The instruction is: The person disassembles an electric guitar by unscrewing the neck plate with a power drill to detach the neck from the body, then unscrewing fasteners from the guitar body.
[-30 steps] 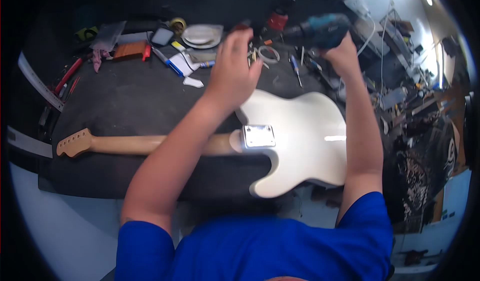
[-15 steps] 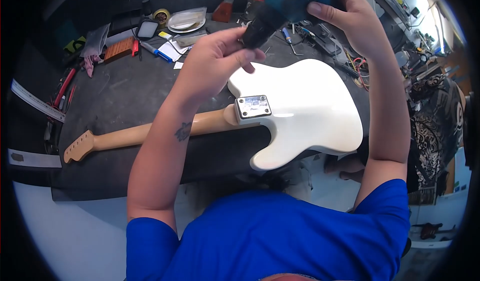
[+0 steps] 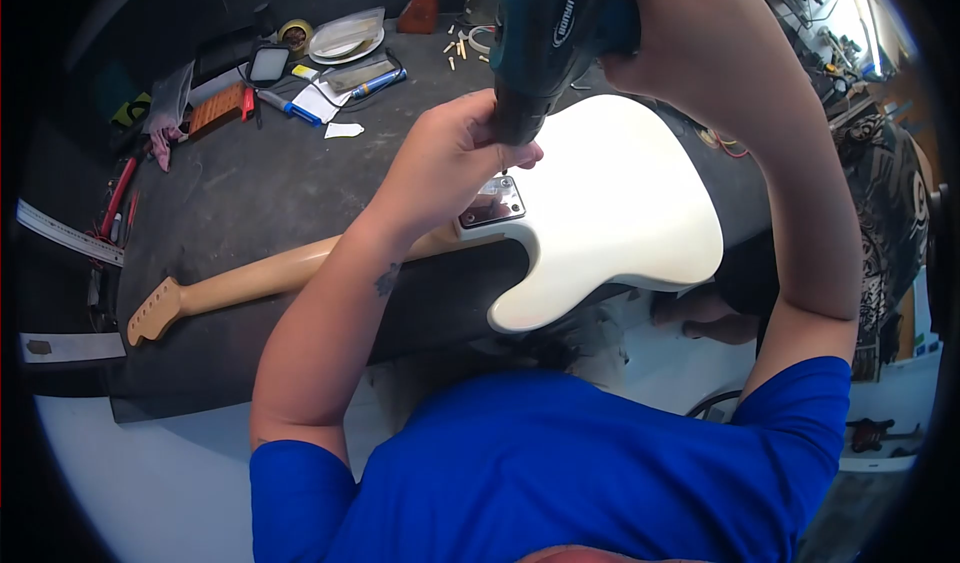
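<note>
A white electric guitar [image 3: 620, 203] lies face down on the dark workbench, its wooden neck [image 3: 250, 271] pointing left. A shiny metal neck plate [image 3: 495, 205] with corner screws sits at the neck joint. Above the plate, a teal and black cordless drill [image 3: 545, 33] is held nearly upright, nose down. My right hand [image 3: 690, 38] is wrapped around its handle. My left hand [image 3: 455, 153] has its fingers closed around the drill's chuck end and covers part of the plate. Whether the drill's tip touches a screw cannot be made out.
Blue markers [image 3: 290, 108], white plates [image 3: 345, 38], a yellow tape roll [image 3: 296, 35] and papers lie at the back left. Small pale pegs [image 3: 457, 48] are scattered at the back. A patterned dark cloth [image 3: 885, 223] hangs at the right.
The drill has swung from a slant to nearly upright and come down over the neck plate. Both hands moved with it, and the view has shifted slightly.
</note>
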{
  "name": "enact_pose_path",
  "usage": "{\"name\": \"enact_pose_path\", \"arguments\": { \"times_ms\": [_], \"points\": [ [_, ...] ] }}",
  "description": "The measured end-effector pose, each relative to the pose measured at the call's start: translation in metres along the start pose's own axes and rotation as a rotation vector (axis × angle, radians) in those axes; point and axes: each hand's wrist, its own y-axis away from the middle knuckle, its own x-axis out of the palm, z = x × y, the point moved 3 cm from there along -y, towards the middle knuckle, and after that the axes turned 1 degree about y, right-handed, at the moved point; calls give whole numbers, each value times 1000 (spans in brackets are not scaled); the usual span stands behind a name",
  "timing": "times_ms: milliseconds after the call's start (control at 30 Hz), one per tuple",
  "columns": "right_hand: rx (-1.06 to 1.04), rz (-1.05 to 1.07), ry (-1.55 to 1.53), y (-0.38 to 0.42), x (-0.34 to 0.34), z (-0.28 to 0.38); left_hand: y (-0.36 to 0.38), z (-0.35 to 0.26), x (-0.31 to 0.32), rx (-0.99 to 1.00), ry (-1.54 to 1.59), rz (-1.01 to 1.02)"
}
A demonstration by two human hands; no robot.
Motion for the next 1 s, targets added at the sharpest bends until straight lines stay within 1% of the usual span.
{"name": "enact_pose_path", "arguments": {
  "times_ms": [67,133,233,300,333,400,500,633,700,733,800,867,933,1000],
  "points": [
    [28,51,60,-1,-1,-1,2,-3,2,-37,-6,-11],
    [33,49,6,1,2,-3,3,-3,4,-61,-6,-13],
    [25,18,17,10,-9,18,4,-1,3,-89,7,-20],
    [33,23,25,12,-7,17,5,0,6,-131,35,-36],
    [43,42,13,6,4,4,3,4,5,-103,30,-36],
    [46,50,14,8,7,0,-1,13,3,-44,23,-29],
    [20,39,25,12,-1,15,1,6,6,-144,59,-43],
    [46,120,-11,3,12,-3,-2,17,6,-105,38,-40],
    [45,108,2,5,12,-3,-3,18,5,-125,37,-43],
    [33,72,25,12,8,6,-3,18,5,-138,28,-22],
    [46,68,54,13,9,7,-2,16,4,-169,11,23],
    [111,139,68,7,18,-6,-2,11,3,-130,27,44],
    [71,90,107,15,14,3,-2,10,2,-89,41,57],
    [80,104,105,14,11,5,-2,13,3,-51,63,48]
  ]
}}
